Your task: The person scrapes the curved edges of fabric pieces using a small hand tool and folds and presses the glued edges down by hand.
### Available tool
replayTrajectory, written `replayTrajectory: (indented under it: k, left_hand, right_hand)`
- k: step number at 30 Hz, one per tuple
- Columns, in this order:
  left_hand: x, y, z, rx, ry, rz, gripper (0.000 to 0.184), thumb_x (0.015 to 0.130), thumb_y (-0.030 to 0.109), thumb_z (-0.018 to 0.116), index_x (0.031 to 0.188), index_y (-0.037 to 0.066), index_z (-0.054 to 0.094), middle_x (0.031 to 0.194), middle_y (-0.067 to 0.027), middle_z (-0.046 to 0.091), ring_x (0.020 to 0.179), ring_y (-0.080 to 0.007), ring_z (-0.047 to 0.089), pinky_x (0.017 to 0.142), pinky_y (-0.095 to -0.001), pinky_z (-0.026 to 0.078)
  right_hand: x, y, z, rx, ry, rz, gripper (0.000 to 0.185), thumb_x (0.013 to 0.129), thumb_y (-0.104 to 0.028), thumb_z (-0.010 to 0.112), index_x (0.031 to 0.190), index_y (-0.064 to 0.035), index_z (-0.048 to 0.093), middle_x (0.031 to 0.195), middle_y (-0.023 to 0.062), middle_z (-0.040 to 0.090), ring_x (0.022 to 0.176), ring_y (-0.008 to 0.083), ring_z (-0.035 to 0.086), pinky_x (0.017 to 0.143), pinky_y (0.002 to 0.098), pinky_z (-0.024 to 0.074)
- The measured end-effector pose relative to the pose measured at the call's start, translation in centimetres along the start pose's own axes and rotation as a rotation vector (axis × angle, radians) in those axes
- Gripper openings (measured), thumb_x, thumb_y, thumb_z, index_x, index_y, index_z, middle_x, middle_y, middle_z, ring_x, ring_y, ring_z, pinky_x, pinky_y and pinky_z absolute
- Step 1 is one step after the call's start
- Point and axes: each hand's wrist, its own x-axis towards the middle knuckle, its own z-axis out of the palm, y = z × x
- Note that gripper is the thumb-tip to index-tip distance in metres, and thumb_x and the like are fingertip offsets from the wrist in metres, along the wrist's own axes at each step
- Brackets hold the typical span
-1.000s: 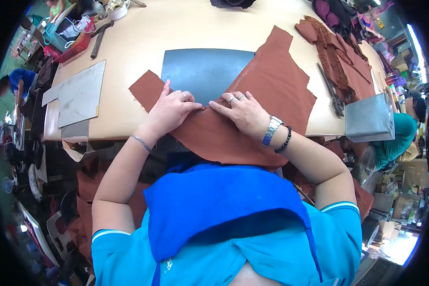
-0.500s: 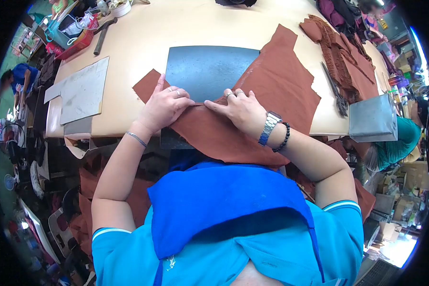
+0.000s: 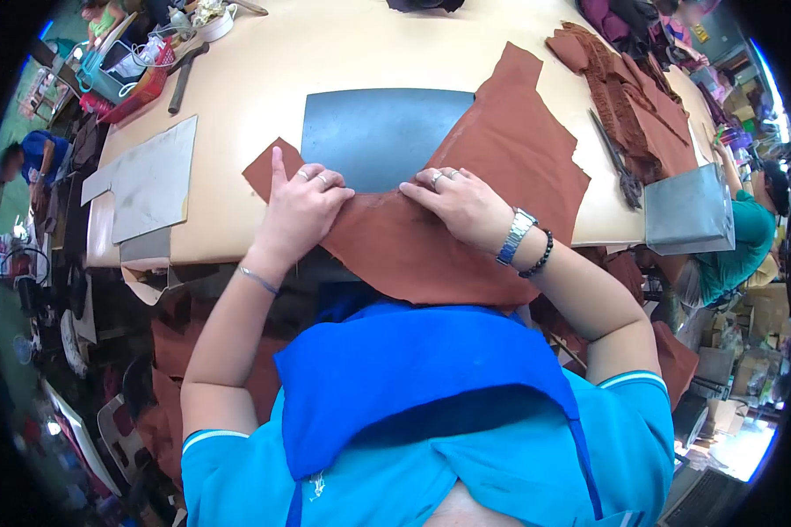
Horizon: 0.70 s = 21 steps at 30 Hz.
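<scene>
A large reddish-brown leather piece (image 3: 518,167) lies partly over a dark grey board (image 3: 387,132) and hangs over the table's front edge. My left hand (image 3: 303,200) pinches the curved upper edge of the piece near its left end, with the index finger sticking up. My right hand (image 3: 466,206) grips the same edge a little to the right, thumb toward the left hand. Between the two hands a short stretch of the edge shows, with a pale line along it. The fingertips under the leather are hidden.
A pale card pattern (image 3: 149,176) lies at the left of the table (image 3: 255,70). Behind it are a hammer (image 3: 185,77) and a red basket (image 3: 141,92). Scissors (image 3: 620,162), brown leather scraps (image 3: 624,105) and a metal block (image 3: 690,211) sit at the right. Other people are nearby.
My right hand has slid right along the edge, so the gap between my hands is wider. More of the edge shows between them. My left hand has shifted slightly.
</scene>
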Motion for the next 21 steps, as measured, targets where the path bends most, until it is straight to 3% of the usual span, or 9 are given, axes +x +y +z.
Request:
replayTrajectory:
  k: [3, 7, 8, 11, 14, 15, 17, 20, 21]
  left_hand:
    - [0.5, 3.6, -0.2, 0.005, 0.043, -0.015, 0.019, 0.09, 0.028, 0.065, 0.104, 0.018, 0.073, 0.114, 0.002, 0.065, 0.115, -0.0192, 0.058, 0.114, -0.0712, 0.007]
    - [-0.3, 5.8, 0.7, -0.026, 0.009, -0.065, 0.035, 0.087, 0.038, 0.067, 0.113, 0.014, 0.07, 0.116, 0.0009, 0.065, 0.114, -0.0214, 0.056, 0.112, -0.074, 0.005]
    - [-0.4, 5.8, 0.6, -0.029, 0.0, -0.069, 0.037, 0.088, 0.038, 0.067, 0.116, 0.014, 0.068, 0.117, 0.0013, 0.064, 0.114, -0.0217, 0.056, 0.11, -0.0759, 0.004]
    - [-1.3, 6.3, 0.5, -0.055, -0.055, -0.107, 0.05, 0.088, 0.045, 0.065, 0.129, 0.015, 0.063, 0.127, 0.0002, 0.059, 0.125, -0.0237, 0.05, 0.109, -0.077, 0.004]
    - [-2.1, 6.7, 1.2, -0.073, -0.119, -0.156, 0.061, 0.091, 0.048, 0.061, 0.142, 0.015, 0.052, 0.141, -0.004, 0.05, 0.135, -0.0274, 0.042, 0.11, -0.075, 0.004]
    - [-2.1, 6.6, 1.1, -0.119, -0.103, -0.183, 0.062, 0.092, 0.048, 0.06, 0.143, 0.015, 0.051, 0.142, -0.0044, 0.049, 0.137, -0.0278, 0.041, 0.111, -0.0739, 0.003]
    - [-2.1, 6.4, 1.1, -0.218, -0.069, -0.251, 0.063, 0.093, 0.047, 0.059, 0.145, 0.014, 0.048, 0.145, -0.0051, 0.047, 0.139, -0.0284, 0.039, 0.112, -0.0717, 0.003]
    - [-3.0, 5.6, 1.2, -0.392, 0.06, -0.328, 0.065, 0.099, 0.054, 0.045, 0.146, 0.01, 0.046, 0.149, -0.0111, 0.043, 0.144, -0.0314, 0.033, 0.113, -0.0695, -0.001]
    - [-3.3, 5.4, 1.2, -0.439, 0.13, -0.35, 0.065, 0.1, 0.055, 0.041, 0.146, 0.009, 0.045, 0.15, -0.0125, 0.043, 0.144, -0.0316, 0.033, 0.113, -0.0682, -0.002]
  right_hand:
    - [-0.2, -0.6, 0.3, 0.004, 0.039, 0.039, 0.039, 0.094, -0.015, 0.047, 0.132, -0.0115, 0.057, 0.125, 0.0122, 0.058, 0.114, 0.0282, 0.058, 0.093, 0.0453, 0.05]
    - [-0.3, -1.5, -0.2, -0.134, 0.019, 0.142, 0.039, 0.093, -0.021, 0.051, 0.131, -0.0132, 0.058, 0.124, 0.0105, 0.058, 0.116, 0.0264, 0.057, 0.099, 0.0615, 0.0434]
    - [-0.4, -1.3, -0.1, -0.144, -0.005, 0.201, 0.043, 0.093, -0.031, 0.056, 0.132, -0.0125, 0.057, 0.13, 0.0123, 0.056, 0.123, 0.029, 0.053, 0.101, 0.0707, 0.0357]
    - [-1.3, -0.2, -0.3, -0.174, 0.087, 0.395, 0.064, 0.089, -0.049, 0.062, 0.138, -0.0095, 0.052, 0.14, 0.0142, 0.05, 0.133, 0.0339, 0.045, 0.106, 0.0708, 0.0298]
    - [-2.9, -2.7, -1.5, 0.1, 0.011, 0.261, 0.094, 0.08, -0.069, 0.063, 0.148, -0.0077, 0.04, 0.154, 0.0199, 0.035, 0.143, 0.0403, 0.033, 0.107, 0.0739, 0.0225]
    - [-3.7, -4.0, -1.0, 0.122, -0.06, 0.256, 0.094, 0.08, -0.07, 0.062, 0.15, -0.0105, 0.039, 0.156, 0.0211, 0.033, 0.144, 0.0406, 0.031, 0.107, 0.0747, 0.0217]
    - [-4.7, -5.2, 1.0, 0.141, 0.028, 0.15, 0.081, 0.084, -0.062, 0.063, 0.145, -0.0124, 0.045, 0.156, 0.0187, 0.034, 0.144, 0.0374, 0.033, 0.105, 0.0753, 0.0238]
    - [-5.0, -5.3, 1.6, 0.143, 0.046, -0.143, 0.049, 0.091, -0.035, 0.064, 0.134, -0.0125, 0.055, 0.143, 0.0184, 0.051, 0.135, 0.0358, 0.047, 0.103, 0.0636, 0.0387]
    - [-5.0, -4.7, 1.3, 0.339, 0.002, 0.004, 0.042, 0.091, -0.026, 0.061, 0.131, -0.012, 0.057, 0.133, 0.0173, 0.057, 0.126, 0.035, 0.053, 0.098, 0.0582, 0.0432]
